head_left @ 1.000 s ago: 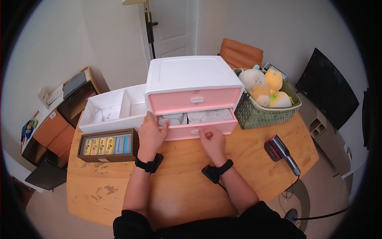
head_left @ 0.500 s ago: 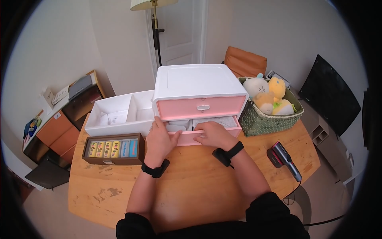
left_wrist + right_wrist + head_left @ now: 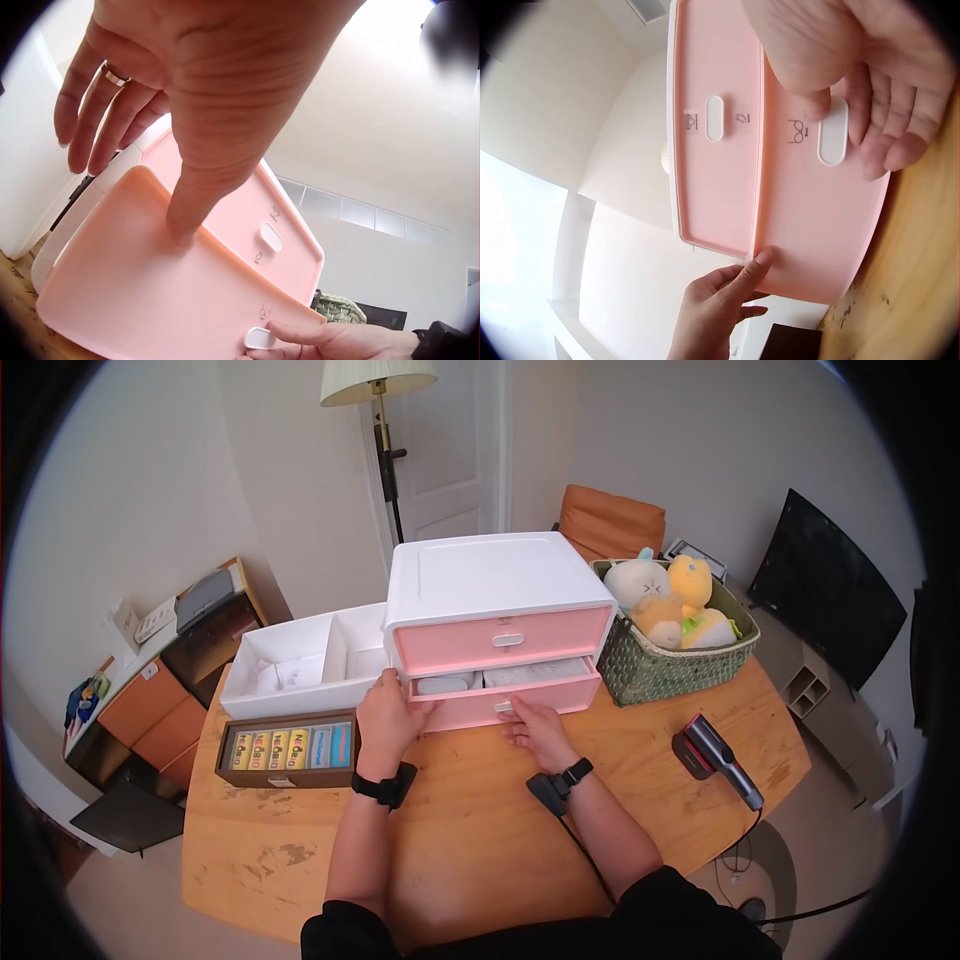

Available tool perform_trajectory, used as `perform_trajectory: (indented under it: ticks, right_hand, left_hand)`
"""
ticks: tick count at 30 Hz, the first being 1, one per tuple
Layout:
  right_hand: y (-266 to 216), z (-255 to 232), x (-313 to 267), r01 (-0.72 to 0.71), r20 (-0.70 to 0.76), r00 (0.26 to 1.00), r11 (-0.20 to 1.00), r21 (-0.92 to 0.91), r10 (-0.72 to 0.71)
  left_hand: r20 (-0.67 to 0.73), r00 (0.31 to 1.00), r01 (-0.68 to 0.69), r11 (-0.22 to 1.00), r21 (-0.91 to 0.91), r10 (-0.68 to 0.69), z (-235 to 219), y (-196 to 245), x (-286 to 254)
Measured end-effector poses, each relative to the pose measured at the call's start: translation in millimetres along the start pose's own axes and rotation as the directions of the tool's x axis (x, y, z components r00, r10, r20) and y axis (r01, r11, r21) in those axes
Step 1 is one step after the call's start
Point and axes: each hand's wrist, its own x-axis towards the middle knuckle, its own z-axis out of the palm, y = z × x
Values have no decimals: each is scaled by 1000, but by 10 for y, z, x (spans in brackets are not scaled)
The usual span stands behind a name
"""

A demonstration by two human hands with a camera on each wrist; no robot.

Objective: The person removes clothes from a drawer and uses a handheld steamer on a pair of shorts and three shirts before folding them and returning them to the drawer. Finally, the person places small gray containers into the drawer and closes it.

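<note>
On the table stands a white storage cabinet with two pink drawers. The upper drawer is closed; the lower drawer is partly pulled out, showing white and grey items inside. My left hand is at the lower drawer's left end. Its thumb presses the drawer front near the top edge, and its other fingers stretch along the cabinet's side, one with a ring. My right hand pinches the white handle of the lower drawer between thumb and index finger, with the other fingers extended below.
Left of the cabinet are a white divided box and a brown box of small yellow and blue packs. A green basket of plush toys stands to the right. A corded grey handheld appliance lies at the table's right.
My right hand went from beside the lower handle up to the drawer's front edge, then back down to the handle. My left hand stays at the drawer's left end. The head view shifted.
</note>
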Motion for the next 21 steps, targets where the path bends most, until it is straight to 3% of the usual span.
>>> perform_trajectory:
  ticks: [9,21]
  right_hand:
    - [-63,57,427,35,-79,996,999,20,-34]
    - [65,0,469,157,-113,982,987,44,-152]
  left_hand:
    - [-148,989,8,998,-66,-18,186,-223,46]
    - [-67,998,19,1000,15,-18,282,-287,54]
